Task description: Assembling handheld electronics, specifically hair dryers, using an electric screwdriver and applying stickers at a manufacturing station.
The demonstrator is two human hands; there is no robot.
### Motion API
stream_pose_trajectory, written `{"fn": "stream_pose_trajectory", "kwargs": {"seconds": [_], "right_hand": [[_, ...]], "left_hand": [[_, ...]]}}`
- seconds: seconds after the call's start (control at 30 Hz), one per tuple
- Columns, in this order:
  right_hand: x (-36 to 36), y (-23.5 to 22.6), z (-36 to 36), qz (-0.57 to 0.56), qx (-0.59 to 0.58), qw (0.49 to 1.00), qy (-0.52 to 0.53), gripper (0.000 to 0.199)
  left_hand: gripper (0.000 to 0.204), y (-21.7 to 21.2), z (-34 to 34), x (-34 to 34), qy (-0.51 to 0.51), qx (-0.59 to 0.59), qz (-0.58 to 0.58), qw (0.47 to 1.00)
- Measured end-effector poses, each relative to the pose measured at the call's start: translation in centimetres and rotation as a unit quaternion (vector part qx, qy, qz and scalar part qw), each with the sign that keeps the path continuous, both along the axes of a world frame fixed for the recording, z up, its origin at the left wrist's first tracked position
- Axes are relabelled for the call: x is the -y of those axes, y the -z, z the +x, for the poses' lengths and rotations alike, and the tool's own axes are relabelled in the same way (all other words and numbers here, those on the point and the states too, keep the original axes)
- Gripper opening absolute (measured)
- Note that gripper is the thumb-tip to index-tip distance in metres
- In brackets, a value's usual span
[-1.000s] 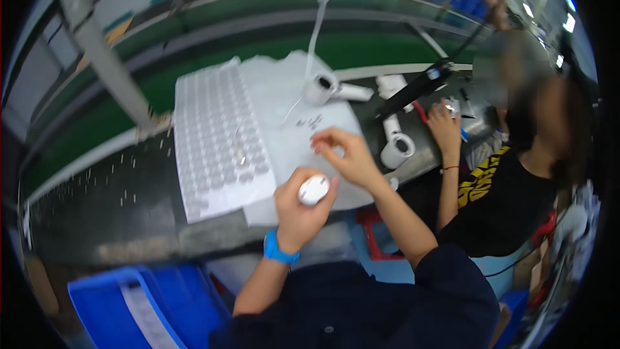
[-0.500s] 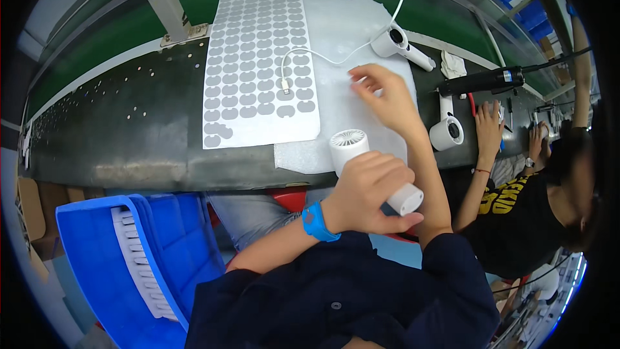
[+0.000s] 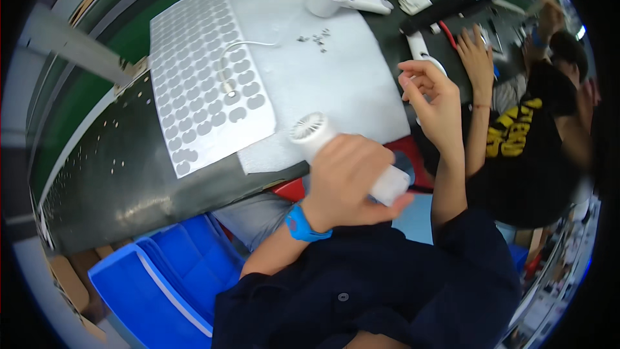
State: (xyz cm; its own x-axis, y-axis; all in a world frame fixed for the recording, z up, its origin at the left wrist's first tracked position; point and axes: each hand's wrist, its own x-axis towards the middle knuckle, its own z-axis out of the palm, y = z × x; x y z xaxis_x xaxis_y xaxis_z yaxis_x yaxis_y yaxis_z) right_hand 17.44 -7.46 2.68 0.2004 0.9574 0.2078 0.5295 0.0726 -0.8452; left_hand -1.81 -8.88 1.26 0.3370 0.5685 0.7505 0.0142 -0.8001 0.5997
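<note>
My left hand [image 3: 349, 178], with a blue watch on its wrist, is closed around a white handheld fan [image 3: 313, 134]. The fan's round slatted head points up and left, and its blurred lower end sticks out past my thumb. To the right, my right hand [image 3: 439, 100] is raised over the table's edge, its fingers curled and thumb drawn toward the index finger. Anything between those fingertips is too small to make out. Several small dark pieces, like screws [image 3: 318, 40], lie on the white foam sheet [image 3: 323, 84].
A sheet of grey stickers [image 3: 213, 126] carries a white cable [image 3: 227, 81]. Beyond the foam lies another white fan [image 3: 368, 3]. A black power screwdriver [image 3: 445, 8] and a co-worker's hand [image 3: 476, 58] are at right. Blue bins [image 3: 155, 284] stand at lower left.
My right hand has moved right, off the foam sheet, uncovering the small dark pieces. The head view has shifted, so the table appears turned and further left. My left hand still holds the fan.
</note>
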Motion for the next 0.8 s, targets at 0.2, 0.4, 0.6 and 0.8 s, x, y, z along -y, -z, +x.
{"fn": "stream_pose_trajectory", "kwargs": {"seconds": [0.2,0.4,0.6,0.8], "right_hand": [[5.4,1.5,4.0,-0.011,-0.047,0.992,0.119,0.012],[7.2,5.5,5.0,-0.085,0.040,0.973,0.210,0.011],[6.5,2.5,4.4,-0.062,0.137,0.989,0.006,0.026],[6.0,4.4,6.3,0.010,0.169,0.985,0.044,0.011]], "left_hand": [[0.042,0.1,-1.1,-1.4,-0.002,0.140,-0.185,0.973],[0.041,-1.0,-1.2,-3.5,0.069,0.165,-0.272,0.946],[0.027,-1.1,-1.3,-4.0,0.078,0.094,-0.287,0.950],[0.027,-1.3,-1.7,-4.0,0.092,0.135,-0.297,0.941]]}}
